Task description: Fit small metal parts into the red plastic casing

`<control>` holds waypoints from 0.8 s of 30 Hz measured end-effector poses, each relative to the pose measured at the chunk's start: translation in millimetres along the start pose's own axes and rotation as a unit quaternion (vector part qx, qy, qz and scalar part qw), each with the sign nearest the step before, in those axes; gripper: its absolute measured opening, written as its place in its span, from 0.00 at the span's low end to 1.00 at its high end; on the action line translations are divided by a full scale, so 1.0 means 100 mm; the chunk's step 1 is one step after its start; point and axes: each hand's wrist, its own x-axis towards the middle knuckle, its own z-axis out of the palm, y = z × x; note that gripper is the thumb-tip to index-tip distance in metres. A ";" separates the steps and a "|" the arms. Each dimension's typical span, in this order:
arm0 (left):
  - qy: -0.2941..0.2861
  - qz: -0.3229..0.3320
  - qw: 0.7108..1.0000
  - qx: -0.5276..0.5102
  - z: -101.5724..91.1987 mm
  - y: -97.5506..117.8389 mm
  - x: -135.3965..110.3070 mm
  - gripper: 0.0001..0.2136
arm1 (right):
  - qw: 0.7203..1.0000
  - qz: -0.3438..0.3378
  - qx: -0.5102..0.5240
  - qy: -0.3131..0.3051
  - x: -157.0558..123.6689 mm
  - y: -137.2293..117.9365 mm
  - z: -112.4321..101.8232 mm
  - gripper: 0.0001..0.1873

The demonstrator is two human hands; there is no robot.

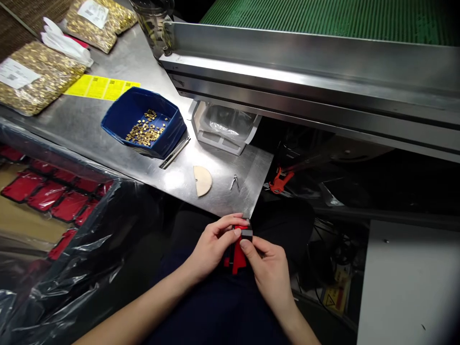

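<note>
My left hand [214,243] and my right hand [270,271] meet over my lap, just below the corner of the steel table [89,120]. Both are closed on a small red strap-like piece [237,258] with a black part [246,233] at its top. My left fingers curl over the black part from the left; my right thumb and forefinger pinch it from the right. The red piece hangs down between my hands.
A blue bin [143,122] of small gold parts sits on the table, with bags of gold parts [34,76] at the back left, yellow labels [100,87], a half-round beige piece [202,180] and small tweezers [235,182]. Red pieces under plastic [53,199] lie at left. A green conveyor [323,19] runs behind.
</note>
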 end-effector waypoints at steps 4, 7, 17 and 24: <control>0.070 -0.013 0.997 0.000 0.13 -0.05 0.04 0.12 | 0.996 -0.043 -0.082 0.013 -0.02 0.03 0.07 0.18; 0.091 -0.030 0.995 0.003 0.19 -0.08 0.07 0.15 | 0.990 -0.067 -0.121 0.011 -0.03 0.05 0.09 0.16; -0.112 0.025 0.991 0.064 -0.04 -0.04 -0.17 0.30 | 0.999 -0.030 0.009 -0.024 -0.08 0.04 -0.06 0.18; -0.111 0.021 0.984 0.140 -0.05 -0.06 -0.34 0.36 | 0.997 -0.028 -0.024 0.066 -0.25 0.13 -0.10 0.17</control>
